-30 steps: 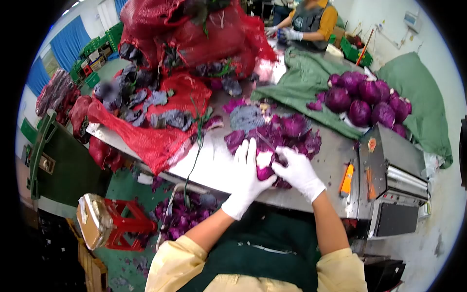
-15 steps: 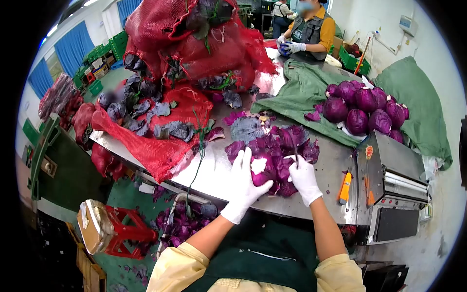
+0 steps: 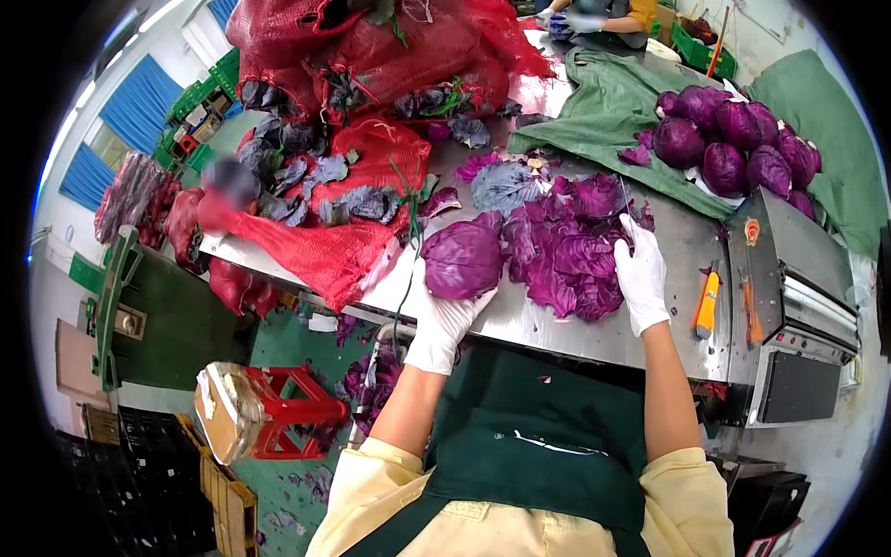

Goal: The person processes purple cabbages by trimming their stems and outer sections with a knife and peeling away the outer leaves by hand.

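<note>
In a white glove, my left hand (image 3: pixel 444 327) cups a round red cabbage (image 3: pixel 464 258) from below, just over the table's near edge. My right hand (image 3: pixel 642 276), gloved too, is closed around a knife whose thin blade (image 3: pixel 625 193) points away from me; the handle is hidden in the fist. Between the hands a pile of loose purple cabbage leaves (image 3: pixel 566 251) lies on the metal table (image 3: pixel 548 339), touching or very near my right fingers. A bluish outer leaf (image 3: pixel 506 186) rests behind the pile.
Red mesh sacks (image 3: pixel 371 74) of cabbages stand at the back left. Peeled cabbages (image 3: pixel 733 139) sit on green cloth (image 3: pixel 594 102) at right. An orange cutter (image 3: pixel 708 302) lies beside a wrapping machine (image 3: pixel 789 288). A red stool (image 3: pixel 292 408) stands lower left. A co-worker's gloved hands (image 3: pixel 568 23) show at the back.
My left hand has turned the cabbage, whose pale cut base no longer shows, and moved it left off the leaves. My right hand with the knife has moved right, away from it. The view has shifted.
</note>
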The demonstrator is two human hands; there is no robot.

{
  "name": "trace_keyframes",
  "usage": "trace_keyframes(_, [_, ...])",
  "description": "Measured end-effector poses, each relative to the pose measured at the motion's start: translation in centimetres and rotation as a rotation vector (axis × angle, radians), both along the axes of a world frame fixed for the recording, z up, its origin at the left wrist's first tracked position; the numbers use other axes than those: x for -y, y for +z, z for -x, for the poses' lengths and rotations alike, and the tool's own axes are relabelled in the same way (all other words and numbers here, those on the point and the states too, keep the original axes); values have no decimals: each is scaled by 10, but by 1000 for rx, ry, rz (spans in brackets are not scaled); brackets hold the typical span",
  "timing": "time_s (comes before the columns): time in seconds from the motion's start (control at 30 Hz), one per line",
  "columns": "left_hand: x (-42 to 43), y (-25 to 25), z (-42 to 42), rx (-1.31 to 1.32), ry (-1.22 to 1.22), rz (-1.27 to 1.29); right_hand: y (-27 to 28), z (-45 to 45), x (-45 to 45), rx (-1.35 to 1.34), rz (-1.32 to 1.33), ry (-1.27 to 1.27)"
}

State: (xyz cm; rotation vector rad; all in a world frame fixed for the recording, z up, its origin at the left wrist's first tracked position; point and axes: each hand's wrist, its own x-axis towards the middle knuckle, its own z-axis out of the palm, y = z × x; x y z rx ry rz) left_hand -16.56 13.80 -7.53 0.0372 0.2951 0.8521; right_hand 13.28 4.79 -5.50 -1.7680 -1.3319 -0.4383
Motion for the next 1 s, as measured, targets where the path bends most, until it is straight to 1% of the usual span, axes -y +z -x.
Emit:
trace_keyframes(0.03, [3, 4, -2, 2, 2, 6, 17, 13, 3, -82, 26, 62])
trace_keyframes(0.1, [7, 9, -6, 154, -29, 43, 44, 41, 7, -626, 98, 294])
trace_keyframes(0.13, [8, 10, -9, 133, -8, 46, 63, 57, 12, -773, 155, 331])
trace_keyframes(0.17, [10, 16, -12, 133, -8, 46, 71, 67, 14, -771, 181, 380])
trace_keyframes(0.23, [18, 25, -14, 237, -42, -43, 71, 80, 17, -708, 162, 563])
trace_keyframes(0.3, [22, 26, -16, 185, -62, -38, 79, 91, 20, -435, 170, 593])
trace_keyframes(0.33, [24, 28, -18, 136, -78, -34, 75, 96, 21, -487, 211, 626])
trace_keyframes(0.43, [33, 35, -24, 122, -112, 0, 78, 108, 23, -292, 241, 559])
trace_keyframes(0.47, [35, 35, -25, 120, -122, 13, 77, 110, 22, -226, 203, 544])
trace_keyframes(0.5, [38, 34, -26, 117, -133, 26, 74, 108, 22, -228, 203, 541])
trace_keyframes(0.57, [44, 36, -28, -38, -133, 37, 65, 101, 19, -179, 107, 570])
trace_keyframes(0.6, [45, 34, -29, -51, -146, 51, 62, 96, 16, -134, 46, 548])
trace_keyframes(0.63, [45, 28, -28, -50, -145, 50, 63, 94, 16, -132, 45, 550])
trace_keyframes(0.7, [42, 16, -30, 14, -215, 54, 69, 90, 17, -143, 18, 496])
trace_keyframes(0.73, [46, 20, -32, -15, -216, -42, 71, 90, 16, -303, 60, 429])
trace_keyframes(0.77, [48, 25, -34, -15, -224, -42, 61, 83, 9, -411, -18, 446])
trace_keyframes(0.83, [51, 32, -37, -99, -294, -79, 54, 72, 4, -652, 76, 421])
trace_keyframes(0.87, [51, 25, -39, -47, -328, -13, 53, 68, 4, -691, 115, 389])
trace_keyframes(1.0, [54, 11, -45, -99, -394, 6, 44, 59, 1, -738, 95, 362])
